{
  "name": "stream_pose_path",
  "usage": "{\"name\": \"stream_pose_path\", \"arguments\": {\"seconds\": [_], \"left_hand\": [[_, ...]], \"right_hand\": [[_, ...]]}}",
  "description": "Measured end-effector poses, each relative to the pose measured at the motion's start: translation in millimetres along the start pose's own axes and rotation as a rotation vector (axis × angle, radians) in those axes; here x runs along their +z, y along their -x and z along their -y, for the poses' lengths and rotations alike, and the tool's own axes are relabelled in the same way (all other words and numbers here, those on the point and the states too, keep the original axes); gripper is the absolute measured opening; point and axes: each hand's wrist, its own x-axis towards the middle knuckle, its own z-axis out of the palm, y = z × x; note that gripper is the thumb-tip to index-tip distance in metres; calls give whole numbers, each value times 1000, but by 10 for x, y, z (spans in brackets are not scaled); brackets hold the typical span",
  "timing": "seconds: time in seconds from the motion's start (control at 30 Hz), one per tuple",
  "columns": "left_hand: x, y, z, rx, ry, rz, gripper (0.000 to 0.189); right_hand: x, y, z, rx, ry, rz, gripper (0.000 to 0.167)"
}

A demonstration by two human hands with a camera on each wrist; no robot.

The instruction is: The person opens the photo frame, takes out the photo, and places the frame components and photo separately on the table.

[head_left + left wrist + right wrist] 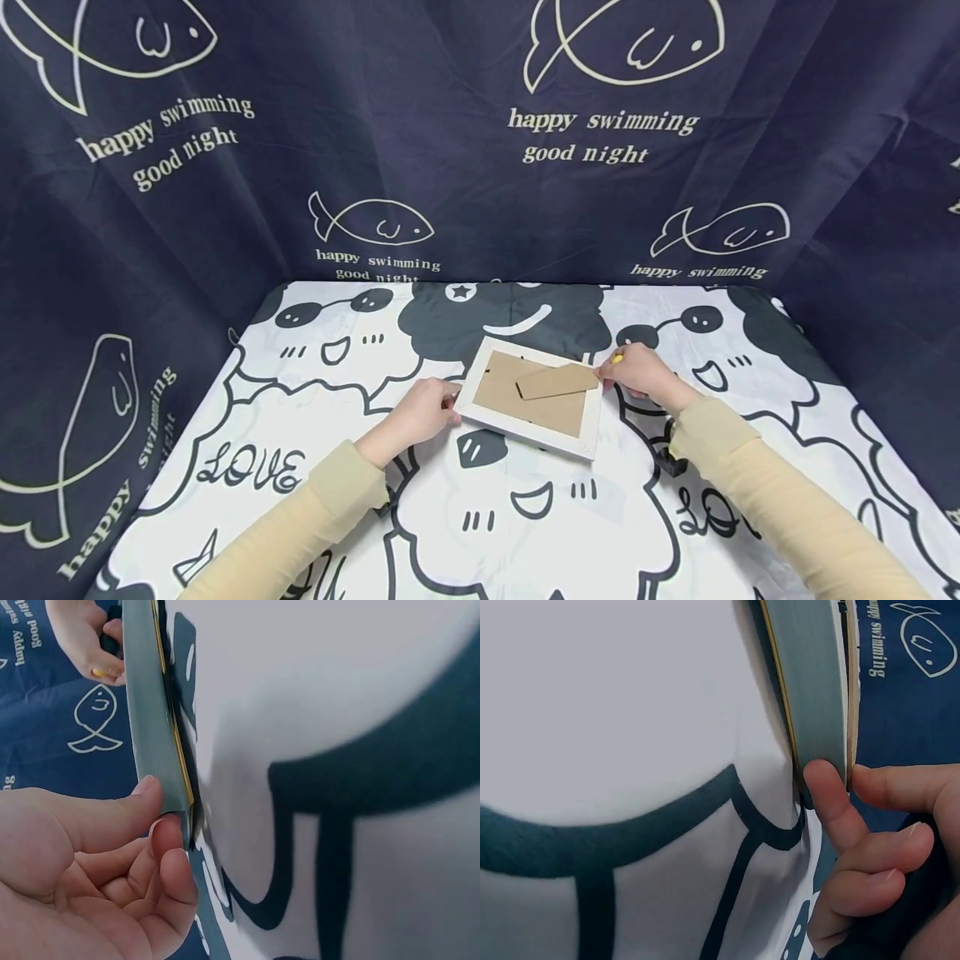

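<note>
A white picture frame (pixel 517 427) lies back side up and slightly turned on the cloth, its brown backing board (pixel 491 398) showing. Across that back runs a brown stand leg (pixel 558 382), reaching the frame's right edge. My left hand (pixel 423 410) pinches the left edge between thumb and fingers; in the left wrist view, the thumb (pixel 152 796) presses the frame's side (pixel 154 727). At the upper right corner, my right hand (pixel 641 372) grips frame and stand leg, with its index finger (pixel 832 799) against the side and thumb (pixel 892 784) at the brown board.
A white cloth with black cartoon sheep (pixel 532 533) covers the table. Dark blue curtains (pixel 480 167) printed with fish and lettering hang behind and at both sides. On a right finger sits a small yellow band (pixel 618 358).
</note>
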Motion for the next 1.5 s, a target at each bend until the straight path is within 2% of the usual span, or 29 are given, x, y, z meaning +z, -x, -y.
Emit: {"name": "stream_pose_path", "arguments": {"seconds": [0.13,0.3,0.47,0.9,1.17,1.5], "left_hand": [[-17,-19,0,-19,6,-1,8],[-23,-41,10,-28,0,-11,26],[-43,-56,8,-26,0,-15,36],[-58,-142,55,-36,-18,-18,37],[-61,-208,96,-58,-15,-22,40],[-81,-263,132,-56,-14,-32,35]], "right_hand": [[-1,12,-18,1,1,7,25],[-6,40,-34,-12,2,12,23],[-5,84,-43,-9,-3,12,23],[8,200,-67,7,-78,48,24],[9,233,-54,31,-71,73,25],[27,248,-69,45,-91,116,24]]}}
